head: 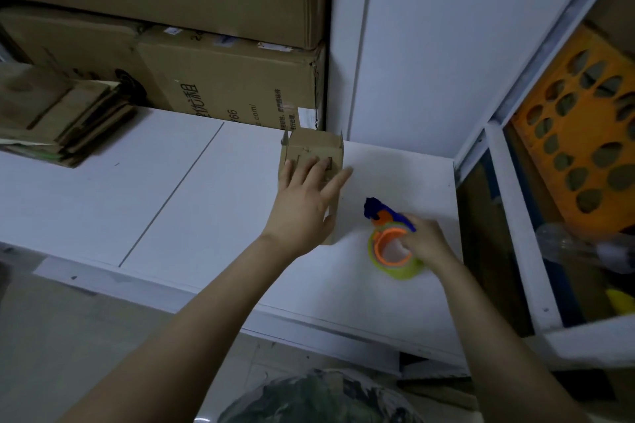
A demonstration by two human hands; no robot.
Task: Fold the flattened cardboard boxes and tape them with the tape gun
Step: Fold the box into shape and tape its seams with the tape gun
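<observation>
Box of brown corrugated cardboard, small and already folded into shape, stands on the smooth white table at the centre of the frame, its far flaps up at the corners. The left hand lies flat on it, fingers straight and spread wide across the top face, with the thumb down against the near side; the hand hides most of the lower part of the box.

Just to the lower right, apart from the box, the tape gun sits at the table surface: a blue plastic head, an orange core and a yellow-green translucent roll. The right hand grips its handle with curled fingers. Motion blur hides exactly how they wrap.

At the upper left lies a stack of flat boxes, worn and creased. Behind it and the box, two big cartons are piled one on the other, the lower one printed and torn at its right edge. Along the right edge a white shelf frame holds an orange basket with oval holes, and a clear bottle shows blurred below it.
</observation>
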